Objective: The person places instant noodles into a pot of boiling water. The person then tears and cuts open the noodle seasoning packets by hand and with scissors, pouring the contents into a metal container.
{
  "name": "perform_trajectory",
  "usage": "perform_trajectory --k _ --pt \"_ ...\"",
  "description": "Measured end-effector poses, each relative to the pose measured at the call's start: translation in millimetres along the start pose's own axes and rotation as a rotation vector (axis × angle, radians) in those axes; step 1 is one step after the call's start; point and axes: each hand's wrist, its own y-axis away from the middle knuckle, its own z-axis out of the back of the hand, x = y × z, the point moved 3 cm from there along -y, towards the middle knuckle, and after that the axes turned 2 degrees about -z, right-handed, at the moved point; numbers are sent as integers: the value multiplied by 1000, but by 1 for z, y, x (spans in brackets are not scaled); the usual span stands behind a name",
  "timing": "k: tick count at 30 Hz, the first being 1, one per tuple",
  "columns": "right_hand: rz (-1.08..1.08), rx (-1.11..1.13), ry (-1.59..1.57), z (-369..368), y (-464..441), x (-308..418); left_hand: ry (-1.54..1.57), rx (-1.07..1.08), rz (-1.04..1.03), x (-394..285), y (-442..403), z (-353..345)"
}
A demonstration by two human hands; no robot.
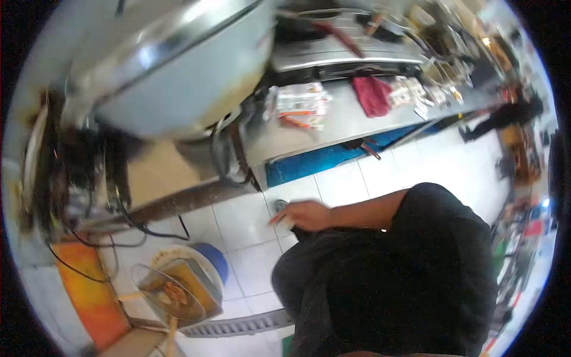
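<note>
My right hand (310, 215) reaches out from a black short sleeve over the tiled floor, blurred by motion. Its fingers are bent together around a small pale thing (288, 223), too smeared to name. My left hand is out of view. Below and to the left of the right hand stands a blue and white bucket (219, 262). On the bucket sits a square metal tin (209, 297). Across the tin rests a round strainer (193, 312) with some brown bits in it and a wooden handle (171, 339).
A large metal pot (184, 86) fills the upper left. Along the steel counter (339, 128) lie printed packets (300, 106) and a red cloth (373, 96). Cables (146, 229) hang near the floor. A drain grate (244, 324) crosses the tiles. Another person (505, 119) is far right.
</note>
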Motion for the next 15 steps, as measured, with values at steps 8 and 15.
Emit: perform_trajectory --k 8,15 --pt "-548 -1237 627 312 197 -105 -220 244 -138 -124 70 -34" --pt "-848 -989 761 414 280 -259 -326 349 -207 -249 103 -97"
